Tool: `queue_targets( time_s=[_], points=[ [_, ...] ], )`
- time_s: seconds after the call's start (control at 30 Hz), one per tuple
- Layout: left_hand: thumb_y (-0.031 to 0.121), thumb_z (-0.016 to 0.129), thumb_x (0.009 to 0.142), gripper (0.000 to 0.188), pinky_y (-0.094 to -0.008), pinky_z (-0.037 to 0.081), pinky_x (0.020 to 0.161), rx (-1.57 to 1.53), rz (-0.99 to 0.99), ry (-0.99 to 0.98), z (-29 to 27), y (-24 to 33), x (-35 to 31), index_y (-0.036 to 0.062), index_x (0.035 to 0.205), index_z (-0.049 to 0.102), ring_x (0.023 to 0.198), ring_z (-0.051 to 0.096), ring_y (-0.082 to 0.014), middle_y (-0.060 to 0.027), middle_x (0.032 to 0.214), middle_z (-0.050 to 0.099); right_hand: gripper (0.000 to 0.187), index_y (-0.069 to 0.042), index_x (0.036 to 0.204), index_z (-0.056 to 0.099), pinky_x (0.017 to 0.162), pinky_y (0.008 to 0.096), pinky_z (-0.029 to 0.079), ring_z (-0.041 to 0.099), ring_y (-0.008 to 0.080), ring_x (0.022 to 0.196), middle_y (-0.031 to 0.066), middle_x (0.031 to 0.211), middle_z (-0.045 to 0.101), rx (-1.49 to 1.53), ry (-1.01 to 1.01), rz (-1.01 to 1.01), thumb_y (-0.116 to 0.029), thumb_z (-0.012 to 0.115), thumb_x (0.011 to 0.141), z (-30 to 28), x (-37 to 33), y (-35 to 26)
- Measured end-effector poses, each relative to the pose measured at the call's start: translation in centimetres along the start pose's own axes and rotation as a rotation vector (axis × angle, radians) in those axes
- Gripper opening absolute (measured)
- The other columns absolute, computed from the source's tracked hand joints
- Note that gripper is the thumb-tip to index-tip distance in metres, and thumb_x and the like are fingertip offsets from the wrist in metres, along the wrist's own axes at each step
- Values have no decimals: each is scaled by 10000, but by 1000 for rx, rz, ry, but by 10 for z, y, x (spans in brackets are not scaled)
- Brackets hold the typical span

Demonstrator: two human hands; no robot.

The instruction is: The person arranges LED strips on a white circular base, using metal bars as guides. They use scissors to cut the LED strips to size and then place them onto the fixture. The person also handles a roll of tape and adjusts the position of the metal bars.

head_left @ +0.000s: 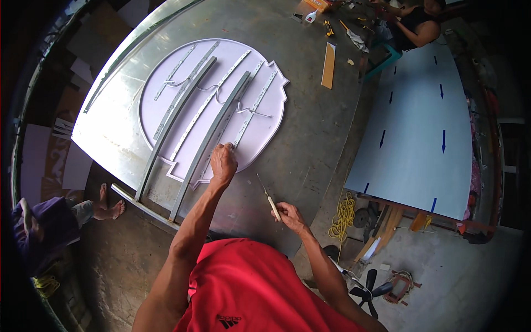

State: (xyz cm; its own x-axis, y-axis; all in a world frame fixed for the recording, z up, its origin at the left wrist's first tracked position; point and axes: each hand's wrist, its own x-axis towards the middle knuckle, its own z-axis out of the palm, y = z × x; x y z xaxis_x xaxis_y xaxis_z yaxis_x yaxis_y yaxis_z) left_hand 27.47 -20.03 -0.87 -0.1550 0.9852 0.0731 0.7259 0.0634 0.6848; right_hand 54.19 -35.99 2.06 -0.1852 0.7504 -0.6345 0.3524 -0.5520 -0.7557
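Note:
A pale lilac panel [259,133] with a raised rim, round on one side and notched on the other, lies on the metal table [301,144]. Perforated light strips [264,91] joined by white wires run across it. Two grey metal bars [171,119] span it and reach past its near edge. My left hand [224,165] is at the near end of the rightmost strip, fingers pinched; whatever they hold is hidden. Over the table's near side, my right hand [290,217] grips a slim tool [272,206] with a cream handle and thin dark shaft, tip pointing away from me.
Hand tools [354,39] and a tan strip [328,65] lie on the table's far right. Another person [417,27] sits beyond them. A pale sheet with blue arrows [415,138], yellow rope [343,213] and a fan [370,289] are to the right. Someone in purple [52,227] is at left.

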Motion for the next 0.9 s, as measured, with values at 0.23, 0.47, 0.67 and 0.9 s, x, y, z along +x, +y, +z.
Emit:
queue_targets(
  time_s=[0.23,0.47,0.67,0.9],
  points=[
    [-47,548,806,295,-430,472,773,-99,102,87,1,4,-8,-22,1050,713,868,579,-342,-173,878,590,304,8,1133,618,748,417,533,670,329,839,153,978,665,-501,404,-260,-146,666,876,-16,-3,-13],
    [-36,577,817,276,-425,470,793,-123,114,38,-1,-1,-4,-24,1057,711,889,579,-348,-177,906,596,458,-51,1302,514,930,472,441,574,343,1100,128,1209,551,-1013,640,-279,-170,681,894,-28,8,-25],
    [-5,581,874,239,-429,498,783,-159,81,61,-6,-5,8,-15,1077,708,868,624,-371,-197,918,637,484,-30,1323,484,973,484,418,510,351,1169,146,1240,518,-936,621,-349,-128,675,889,-31,21,-5],
    [-62,524,897,312,-329,566,754,-378,-6,-161,-13,5,81,-10,1152,696,822,726,-239,-199,984,729,459,-33,1345,471,952,499,406,503,378,1121,166,1263,505,-954,761,-354,-148,614,924,-24,27,12]
  ],
)
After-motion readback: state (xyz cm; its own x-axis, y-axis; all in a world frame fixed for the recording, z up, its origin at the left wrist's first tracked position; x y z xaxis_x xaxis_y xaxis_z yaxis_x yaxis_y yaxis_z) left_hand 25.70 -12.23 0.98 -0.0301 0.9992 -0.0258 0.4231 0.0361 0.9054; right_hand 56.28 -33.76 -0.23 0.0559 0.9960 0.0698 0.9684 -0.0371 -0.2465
